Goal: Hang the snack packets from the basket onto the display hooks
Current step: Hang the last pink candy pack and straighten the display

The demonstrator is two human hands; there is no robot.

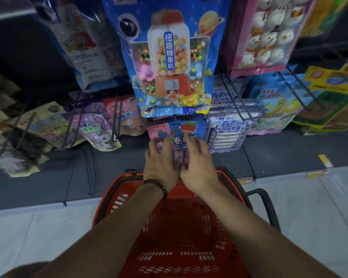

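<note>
A blue and pink fruit snack packet [178,130] with a strawberry and a blueberry on it hangs on a black display hook [176,128], whose tip shows in front of the packet. My left hand [161,163] lies on its lower left part and my right hand [197,163] on its lower right. The fingers of both are spread flat against the packet, not closed around it. Below my forearms stands the red basket [129,197]; no packets show in the part of it that I can see.
A large blue candy-machine bag [169,57] hangs just above the hook. Purple and pink packets [100,125] hang to the left, white-blue packets [227,125] to the right, and yellow boxes [329,97] at far right. Bare hooks [90,171] jut out at lower left.
</note>
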